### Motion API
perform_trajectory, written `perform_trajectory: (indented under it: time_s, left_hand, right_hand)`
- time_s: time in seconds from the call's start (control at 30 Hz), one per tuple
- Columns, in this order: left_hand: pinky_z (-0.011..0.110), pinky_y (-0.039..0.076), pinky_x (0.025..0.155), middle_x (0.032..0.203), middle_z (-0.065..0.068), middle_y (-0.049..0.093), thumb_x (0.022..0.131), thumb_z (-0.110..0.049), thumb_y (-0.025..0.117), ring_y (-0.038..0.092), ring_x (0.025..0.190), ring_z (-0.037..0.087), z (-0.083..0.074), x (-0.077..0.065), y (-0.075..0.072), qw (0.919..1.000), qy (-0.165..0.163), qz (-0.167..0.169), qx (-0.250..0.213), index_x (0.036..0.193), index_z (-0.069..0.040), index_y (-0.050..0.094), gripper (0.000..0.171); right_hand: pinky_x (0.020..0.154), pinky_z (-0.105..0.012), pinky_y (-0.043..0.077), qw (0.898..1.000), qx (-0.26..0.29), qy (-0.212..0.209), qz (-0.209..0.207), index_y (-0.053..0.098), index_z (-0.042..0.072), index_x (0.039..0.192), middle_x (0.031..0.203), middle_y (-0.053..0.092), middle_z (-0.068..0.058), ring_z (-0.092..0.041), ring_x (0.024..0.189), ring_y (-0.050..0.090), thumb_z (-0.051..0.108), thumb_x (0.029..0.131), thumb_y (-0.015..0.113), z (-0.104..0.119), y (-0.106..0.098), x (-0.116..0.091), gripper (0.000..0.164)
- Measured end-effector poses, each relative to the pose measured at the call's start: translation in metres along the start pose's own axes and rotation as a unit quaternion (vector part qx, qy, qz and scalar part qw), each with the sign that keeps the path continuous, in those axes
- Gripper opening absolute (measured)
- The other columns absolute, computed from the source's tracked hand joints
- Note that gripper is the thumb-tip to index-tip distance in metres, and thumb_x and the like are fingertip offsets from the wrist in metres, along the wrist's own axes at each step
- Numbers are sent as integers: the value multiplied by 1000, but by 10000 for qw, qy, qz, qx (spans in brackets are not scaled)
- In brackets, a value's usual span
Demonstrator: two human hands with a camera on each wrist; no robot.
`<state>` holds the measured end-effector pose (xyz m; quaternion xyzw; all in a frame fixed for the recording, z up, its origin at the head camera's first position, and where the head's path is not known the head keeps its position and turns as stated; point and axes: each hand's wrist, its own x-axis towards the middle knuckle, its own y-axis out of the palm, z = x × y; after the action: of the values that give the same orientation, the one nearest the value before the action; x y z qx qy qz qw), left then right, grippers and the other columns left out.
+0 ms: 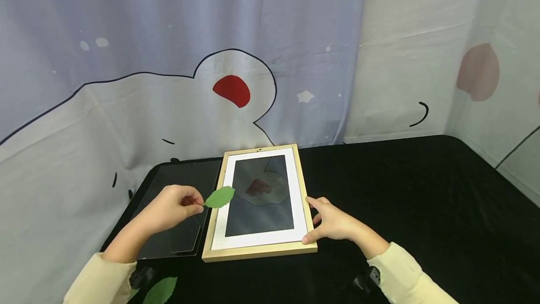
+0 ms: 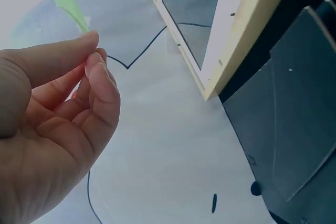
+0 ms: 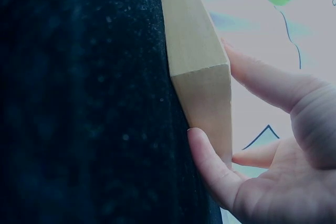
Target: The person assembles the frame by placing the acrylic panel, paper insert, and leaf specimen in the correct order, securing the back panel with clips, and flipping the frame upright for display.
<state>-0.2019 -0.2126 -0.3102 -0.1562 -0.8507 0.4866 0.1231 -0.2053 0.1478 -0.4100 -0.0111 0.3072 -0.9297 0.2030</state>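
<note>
My left hand [image 1: 170, 208] pinches a green leaf [image 1: 220, 197] with serrated edges by its stem end, between thumb and fingertips. The leaf overlaps the left border of a light wooden picture frame [image 1: 261, 250] in the head view. Lying on the black table, this frame has a white mat [image 1: 300, 201] around a dark, reflective middle [image 1: 261, 215]. My right hand [image 1: 335, 222] grips the frame's right side near the close corner, its thumb on top. In the right wrist view, fingers [image 3: 210, 166] bend around the frame's wooden edge [image 3: 194, 30].
Left of the frame lies a dark flat panel [image 1: 181, 175], with a smaller angular sheet at its near end. Another green leaf [image 1: 161, 291] lies at the bottom, partly cut off, close to the left sleeve [image 1: 101, 278]. A patterned curtain [image 1: 295, 27] hangs behind the black table [image 1: 401, 191].
</note>
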Motion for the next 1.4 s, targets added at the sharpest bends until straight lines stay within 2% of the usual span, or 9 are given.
perform_trajectory:
  time_s: [0.27, 0.5, 0.77, 0.93, 1.17, 1.4]
  left_hand:
    - [30, 46, 60, 77, 3, 63, 87, -4, 67, 54, 68, 14, -2, 30, -1, 9999, -22, -90, 69, 86, 0, 67, 4]
    - [31, 46, 63, 78, 5, 64, 87, -3, 66, 56, 70, 15, -1, 57, -2, 9998, 112, -95, 128, 86, 0, 67, 4]
    - [30, 46, 62, 79, 9, 63, 89, -3, 64, 57, 70, 18, 1, 79, -1, 9999, -123, -47, -76, 88, 1, 67, 5]
    - [31, 48, 64, 81, 11, 64, 89, -3, 63, 60, 73, 22, 7, 93, 2, 9995, -224, -98, -186, 90, 3, 67, 7]
    - [31, 46, 64, 80, 9, 64, 88, -4, 63, 55, 71, 19, 13, 111, 9, 9994, -211, -233, -118, 88, 2, 68, 8]
    - [33, 50, 66, 83, 12, 65, 90, -5, 63, 60, 73, 19, 20, 126, 21, 9984, -266, -372, -327, 92, 4, 68, 11]
  right_hand:
    - [71, -31, 52, 10000, -31, 20, -36, 30, -9, 146, 126, 42, -22, -22, 92, 61, 17, 64, 90, -1, 0, 1, 105]
    - [71, -32, 52, 10000, -54, -10, -62, 30, -9, 145, 125, 43, -22, -23, 92, 60, 18, 64, 90, -3, 1, 1, 105]
    - [71, -32, 52, 10000, -53, -36, -39, 30, -10, 145, 124, 43, -22, -23, 92, 60, 16, 64, 89, -1, 2, 0, 104]
    - [71, -31, 52, 9999, -96, -67, -38, 30, -10, 145, 125, 43, -22, -23, 91, 61, 15, 64, 89, 1, 2, 0, 104]
    - [69, -31, 51, 9998, -167, -31, -61, 30, -8, 145, 127, 44, -22, -23, 91, 60, 17, 63, 90, 0, 3, 1, 105]
    - [69, -31, 51, 9999, -131, -6, -90, 30, -8, 145, 126, 44, -22, -23, 92, 59, 16, 63, 90, 1, 3, -1, 104]
